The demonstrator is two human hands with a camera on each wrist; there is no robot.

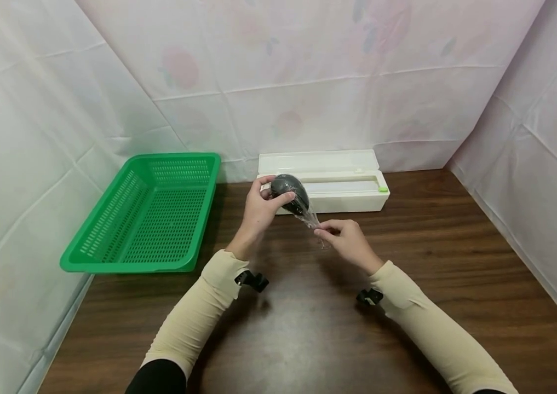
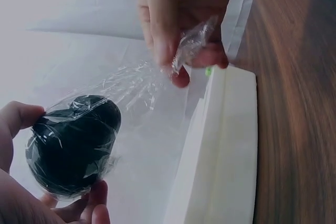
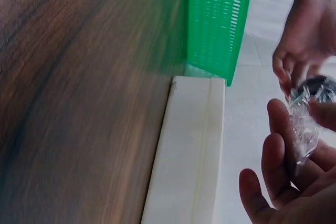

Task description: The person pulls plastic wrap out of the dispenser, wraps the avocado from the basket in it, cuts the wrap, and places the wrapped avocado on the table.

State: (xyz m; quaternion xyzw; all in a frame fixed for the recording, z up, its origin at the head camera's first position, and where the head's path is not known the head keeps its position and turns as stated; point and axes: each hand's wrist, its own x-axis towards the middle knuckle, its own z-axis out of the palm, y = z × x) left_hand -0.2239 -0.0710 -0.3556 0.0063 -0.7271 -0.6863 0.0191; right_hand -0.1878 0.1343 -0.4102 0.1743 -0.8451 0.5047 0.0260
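A dark, glossy, pear-shaped fruit that looks like an avocado (image 1: 292, 192) is wrapped in clear cling film (image 1: 310, 220). My left hand (image 1: 259, 212) holds the fruit up over the table, fingers behind and thumb across its front. The film is gathered to a twisted tail (image 2: 194, 43) on one side, and my right hand (image 1: 349, 241) pinches that tail between thumb and fingers. In the left wrist view the film between the hands is stretched into creases. In the right wrist view the fruit is partly cut off by the frame's edge.
Behind the hands stands a white cling film box (image 1: 349, 203), its lid (image 1: 317, 161) raised and a green piece at its right end. A green plastic basket (image 1: 202, 219) stands on the left of the brown wooden table (image 1: 455, 262). Pale cloth hangs around the back and sides.
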